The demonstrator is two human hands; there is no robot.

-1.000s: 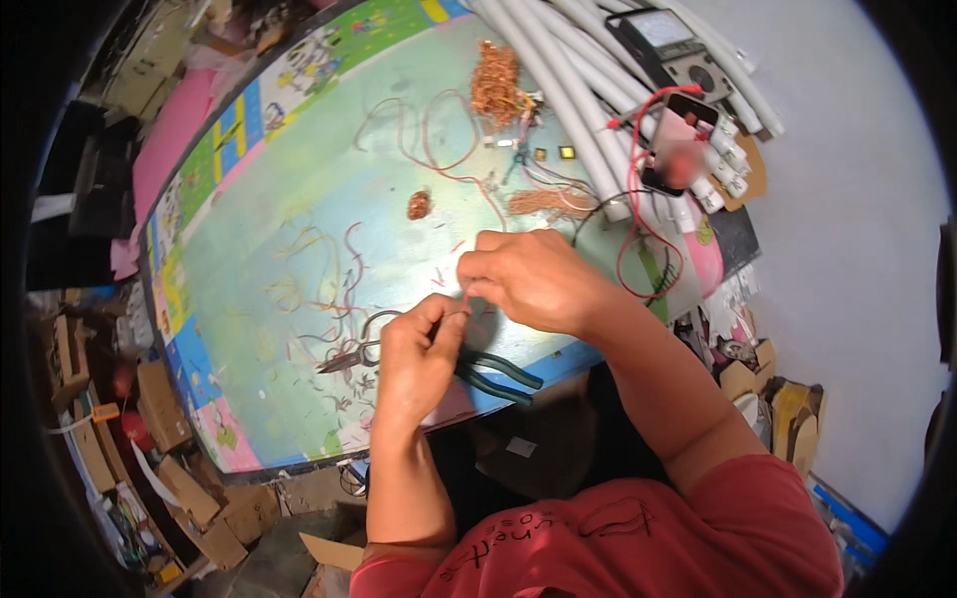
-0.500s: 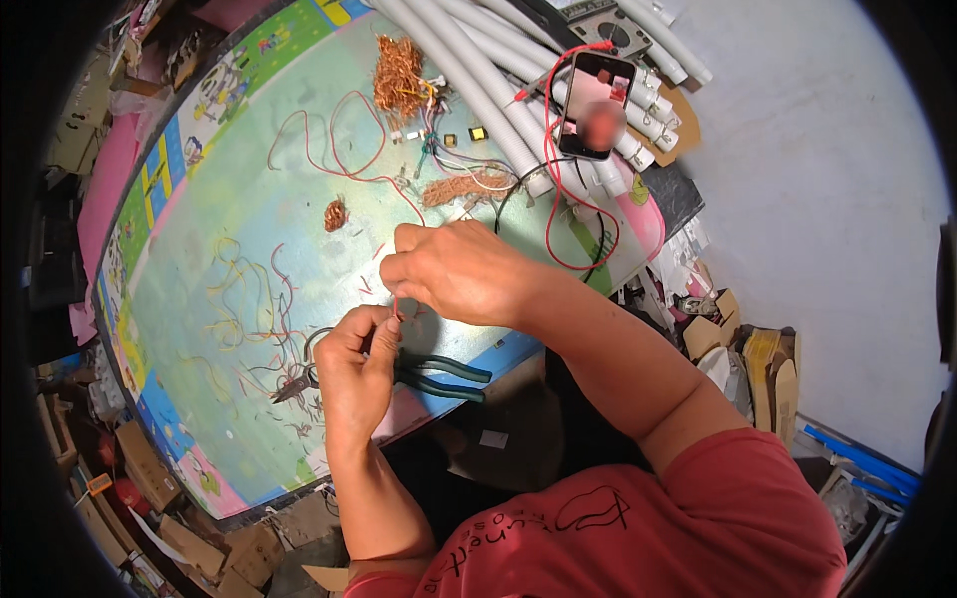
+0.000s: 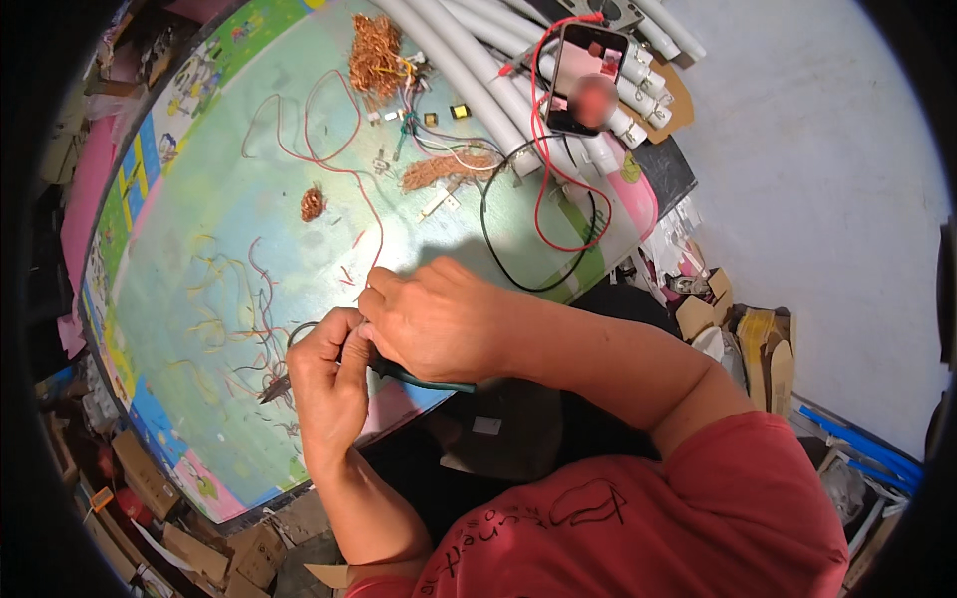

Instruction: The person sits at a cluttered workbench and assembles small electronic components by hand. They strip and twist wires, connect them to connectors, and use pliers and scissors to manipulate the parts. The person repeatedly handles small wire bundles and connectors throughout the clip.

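Note:
A thin red wire (image 3: 380, 234) loops across the table and runs down into the fingers of my right hand (image 3: 439, 317), which is closed in a pinch on it. Right against those fingers is my left hand (image 3: 331, 384), its thumb and forefinger pressed together at the wire's end; the fingers hide the tip itself. Under both hands lies a pair of pliers (image 3: 431, 382) with dark green handles, its jaws (image 3: 275, 388) showing left of my left hand. Short red wire scraps (image 3: 347, 274) lie just beyond the hands.
Left of my hands are yellow and red wire scraps (image 3: 261, 274). Farther off are a small copper bundle (image 3: 312, 203), a big copper wire heap (image 3: 375, 55) and small components (image 3: 460, 112). White corrugated tubes (image 3: 469, 75), a phone (image 3: 586, 80) and red test leads (image 3: 538, 189) lie far right.
My right hand has come down and left to meet my left hand, covering the red wire between them and part of the pliers' handles. The view has shifted slightly.

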